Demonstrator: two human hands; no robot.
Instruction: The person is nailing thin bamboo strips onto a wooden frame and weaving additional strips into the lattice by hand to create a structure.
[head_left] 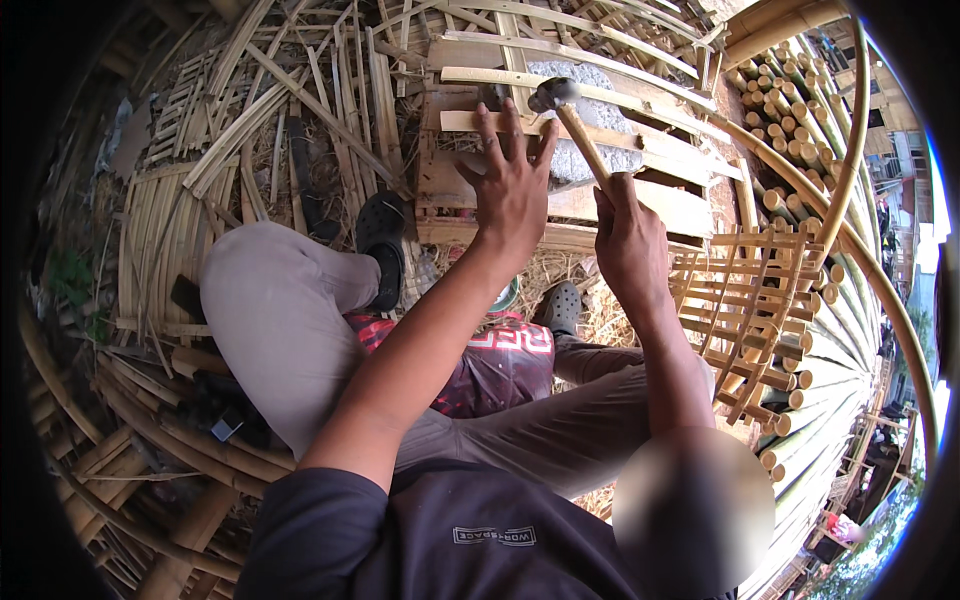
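My right hand [630, 225] grips the wooden handle of a hammer [583, 138], its dark metal head at the far end over the bamboo strips. Ahead of me, my left hand [513, 185] is spread, its fingertips at a pale bamboo slat [460, 121]. Whether they press on it I cannot tell. Another slat [480, 75] runs alongside, just beyond, and the hammer head overlaps it in view. Under the slats lies a grey stone slab [572, 168] on a low platform of wooden boards [670, 205]. A crosswise strip [508, 30] meets the slats at the far side.
Split bamboo strips [345, 90] lie heaped at the far left. Cut bamboo poles [790, 100] are stacked at the right, with a bamboo lattice [745, 300] beside my right forearm. A patterned red and dark cloth [490, 370] lies between my legs. Dark clogs [380, 235] flank the platform's near edge.
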